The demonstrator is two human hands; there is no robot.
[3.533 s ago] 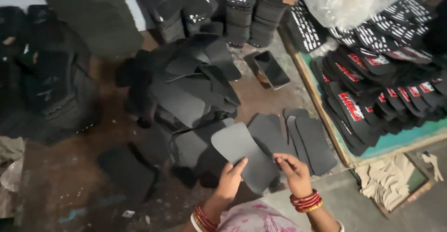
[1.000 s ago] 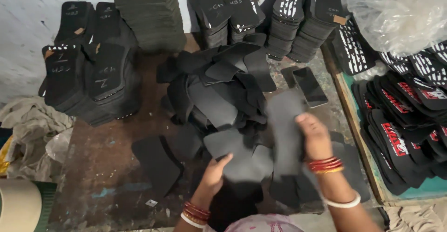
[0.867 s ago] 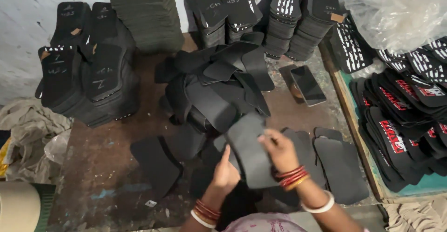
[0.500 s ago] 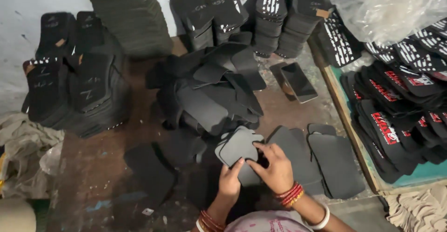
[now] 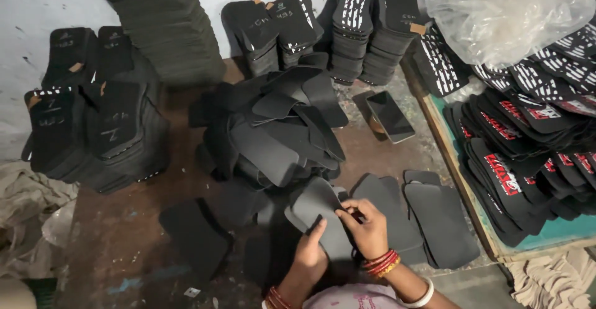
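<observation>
Both hands (image 5: 344, 234) hide the sole piece (image 5: 323, 213) (lower edge).

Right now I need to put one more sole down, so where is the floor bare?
Bare brown floor lies between the left stacks and the lone sole. A smaller patch sits between the loose pile and the phone. It is crowded around both hands, the left hand and right hand, which hold a sole.

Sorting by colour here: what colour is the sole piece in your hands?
Plain black, no print, seen in the head view: the sole piece is held by the left hand and right hand.
</observation>
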